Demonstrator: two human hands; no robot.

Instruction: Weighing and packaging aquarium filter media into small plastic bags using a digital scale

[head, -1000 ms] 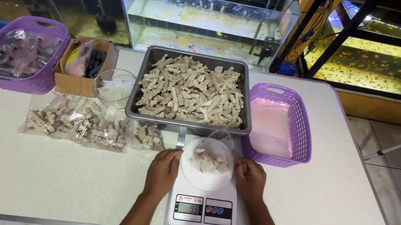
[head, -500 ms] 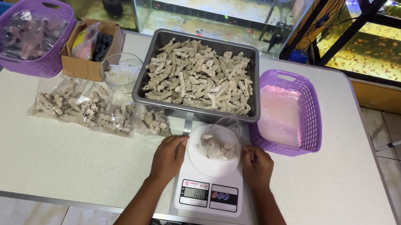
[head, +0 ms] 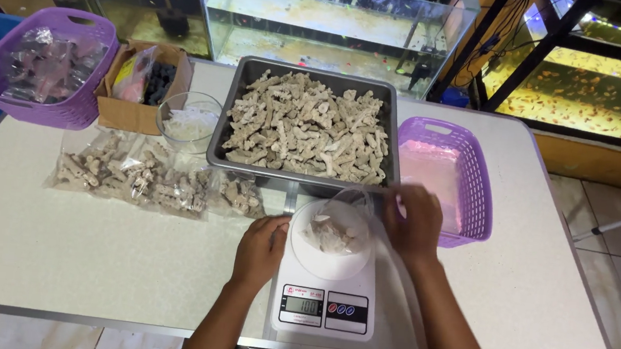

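A white digital scale point(head: 322, 308) stands at the table's near edge with a round white plate point(head: 324, 262) on top. On the plate sits a clear plastic bag point(head: 335, 232) holding a few pale coral pieces, its mouth open upward. My left hand point(head: 259, 250) rests on the scale's left side, fingertips touching the plate's rim, holding nothing. My right hand point(head: 414, 221) is raised at the bag's right side and pinches the upper edge of the bag. Just behind the scale is a metal tray point(head: 225, 137) heaped with pale coral pieces point(head: 308, 124).
A purple basket point(head: 480, 194) with pink plastic bags stands right of the tray. Filled bags of coral pieces point(head: 146, 179) lie to the left, behind them a glass bowl point(head: 188, 118), a cardboard box point(head: 126, 114) and another purple basket point(head: 46, 62). Aquariums point(head: 328, 20) line the back.
My right hand has lifted from beside the plate up and back to the bag's upper right edge. My left hand has stayed at the plate's left rim. The view has shifted slightly.
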